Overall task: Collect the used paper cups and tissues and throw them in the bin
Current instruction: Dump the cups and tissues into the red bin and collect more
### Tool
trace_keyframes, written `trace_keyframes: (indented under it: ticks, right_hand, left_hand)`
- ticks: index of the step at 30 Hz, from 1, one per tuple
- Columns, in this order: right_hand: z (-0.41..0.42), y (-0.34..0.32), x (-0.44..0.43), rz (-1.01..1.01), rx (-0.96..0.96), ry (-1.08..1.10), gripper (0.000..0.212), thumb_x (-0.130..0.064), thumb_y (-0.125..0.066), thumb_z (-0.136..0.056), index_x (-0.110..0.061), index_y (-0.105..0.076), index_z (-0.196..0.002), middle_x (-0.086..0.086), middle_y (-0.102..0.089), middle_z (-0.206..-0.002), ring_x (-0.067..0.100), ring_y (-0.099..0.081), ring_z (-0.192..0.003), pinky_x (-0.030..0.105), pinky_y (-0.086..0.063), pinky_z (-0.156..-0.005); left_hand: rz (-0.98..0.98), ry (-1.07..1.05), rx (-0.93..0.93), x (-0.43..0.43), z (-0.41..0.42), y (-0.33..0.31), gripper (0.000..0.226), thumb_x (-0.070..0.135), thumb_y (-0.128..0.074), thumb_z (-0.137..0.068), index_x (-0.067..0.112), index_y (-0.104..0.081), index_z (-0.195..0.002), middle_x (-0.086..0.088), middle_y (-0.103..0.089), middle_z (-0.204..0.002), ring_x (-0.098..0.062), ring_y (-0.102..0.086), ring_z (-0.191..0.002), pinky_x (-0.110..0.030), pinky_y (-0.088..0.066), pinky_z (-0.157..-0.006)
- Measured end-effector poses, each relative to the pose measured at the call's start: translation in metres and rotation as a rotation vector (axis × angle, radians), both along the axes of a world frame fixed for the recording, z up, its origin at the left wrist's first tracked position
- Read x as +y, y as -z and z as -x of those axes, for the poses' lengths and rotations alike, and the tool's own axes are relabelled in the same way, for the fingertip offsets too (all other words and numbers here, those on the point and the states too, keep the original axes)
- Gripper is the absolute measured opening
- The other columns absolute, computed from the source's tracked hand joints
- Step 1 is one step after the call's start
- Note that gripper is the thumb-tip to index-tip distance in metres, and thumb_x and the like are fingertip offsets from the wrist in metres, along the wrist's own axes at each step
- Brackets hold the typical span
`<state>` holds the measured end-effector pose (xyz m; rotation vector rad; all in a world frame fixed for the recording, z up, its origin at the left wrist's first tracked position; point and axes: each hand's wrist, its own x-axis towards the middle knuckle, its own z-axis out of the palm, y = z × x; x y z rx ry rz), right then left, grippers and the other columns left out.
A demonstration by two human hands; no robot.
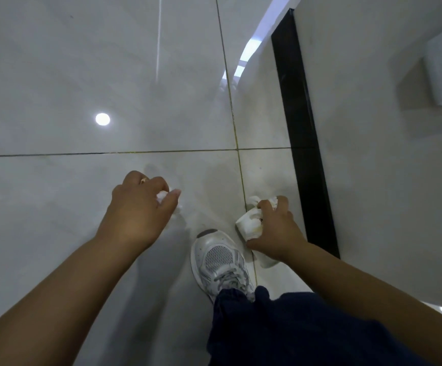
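Paper cup (248,225) and a tissue (272,200) are clamped in your right hand (276,229); your left hand (138,210) pinches a crumpled tissue wad (162,196).

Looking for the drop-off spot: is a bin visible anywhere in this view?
No: the left hand grips tissue and the right hand a paper cup above tiled floor by a wall, no bin.

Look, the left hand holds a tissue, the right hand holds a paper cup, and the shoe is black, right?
Not quite: the shoe is white, not black, as the head view shows. The rest is right: the left hand holds a tissue and the right hand holds a paper cup.
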<state>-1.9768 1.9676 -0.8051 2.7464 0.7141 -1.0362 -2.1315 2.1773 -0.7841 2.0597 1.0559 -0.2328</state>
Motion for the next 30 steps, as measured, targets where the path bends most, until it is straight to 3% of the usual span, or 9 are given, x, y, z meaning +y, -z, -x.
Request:
trace_keyframes:
  ticks: [6,9,12,15,20,25,30]
  right_hand:
    - [-0.026,0.002,0.050,-0.128,-0.024,-0.025,0.088,-0.043,-0.083,-0.063,-0.027,-0.035,-0.134,0.003,-0.009,-0.145,0.030,-0.042,-0.120,0.036,-0.044,-0.097]
    - [-0.045,-0.004,0.090,-0.225,0.005,-0.043,0.088,-0.041,-0.084,-0.061,-0.027,-0.035,-0.134,0.000,-0.010,-0.144,0.029,-0.045,-0.117,0.036,-0.046,-0.096]
    - [-0.068,-0.016,0.135,-0.337,0.052,-0.078,0.084,-0.038,-0.084,-0.060,-0.028,-0.036,-0.129,-0.006,-0.013,-0.135,0.027,-0.050,-0.109,0.037,-0.049,-0.095]
    - [-0.092,-0.037,0.181,-0.396,0.086,-0.120,0.083,-0.036,-0.083,-0.061,-0.029,-0.035,-0.129,-0.007,-0.015,-0.132,0.024,-0.051,-0.104,0.036,-0.050,-0.094]
    - [-0.135,-0.085,0.246,-0.451,0.119,-0.171,0.080,-0.035,-0.080,-0.065,-0.028,-0.034,-0.130,-0.005,-0.016,-0.131,0.022,-0.048,-0.101,0.033,-0.049,-0.091]
    - [-0.168,-0.143,0.295,-0.531,0.116,-0.208,0.079,-0.034,-0.080,-0.066,-0.026,-0.036,-0.131,-0.002,-0.021,-0.130,0.018,-0.044,-0.094,0.028,-0.045,-0.082]
    - [-0.194,-0.179,0.338,-0.564,0.086,-0.200,0.078,-0.034,-0.080,-0.066,-0.028,-0.035,-0.130,-0.001,-0.021,-0.129,0.021,-0.044,-0.093,0.030,-0.043,-0.080]
  left_hand:
    - [-0.043,-0.054,-0.060,0.027,-0.007,-0.004,0.019,0.032,-0.058,-0.089,0.017,-0.063,-0.099,-0.001,-0.048,-0.104,-0.020,-0.051,-0.092,-0.027,-0.036,-0.075]
    - [-0.083,-0.089,-0.092,0.046,-0.016,-0.009,0.008,0.027,-0.062,-0.085,0.020,-0.059,-0.084,0.002,-0.050,-0.094,-0.019,-0.053,-0.082,-0.026,-0.037,-0.068]
    - [-0.119,-0.099,-0.108,0.069,-0.026,-0.020,0.014,0.026,-0.063,-0.083,0.022,-0.052,-0.075,0.004,-0.051,-0.082,-0.014,-0.052,-0.072,-0.026,-0.041,-0.059]
    - [-0.137,-0.081,-0.099,0.100,-0.037,-0.038,0.008,0.028,-0.064,-0.084,0.028,-0.056,-0.085,0.009,-0.052,-0.088,-0.014,-0.052,-0.080,-0.027,-0.044,-0.065]
    - [-0.196,-0.053,-0.013,0.159,-0.062,-0.084,0.038,0.028,-0.064,-0.084,0.031,-0.054,-0.120,0.008,-0.050,-0.109,-0.018,-0.051,-0.099,-0.027,-0.041,-0.077]
    - [-0.330,0.072,0.119,0.226,-0.088,-0.161,0.012,0.038,-0.064,-0.082,0.034,-0.059,-0.092,0.008,-0.048,-0.097,-0.017,-0.047,-0.091,-0.029,-0.042,-0.074]
    - [-0.448,0.156,0.103,0.289,-0.128,-0.230,0.016,0.043,-0.065,-0.084,0.028,-0.059,-0.089,0.004,-0.050,-0.095,-0.017,-0.051,-0.080,-0.030,-0.046,-0.071]
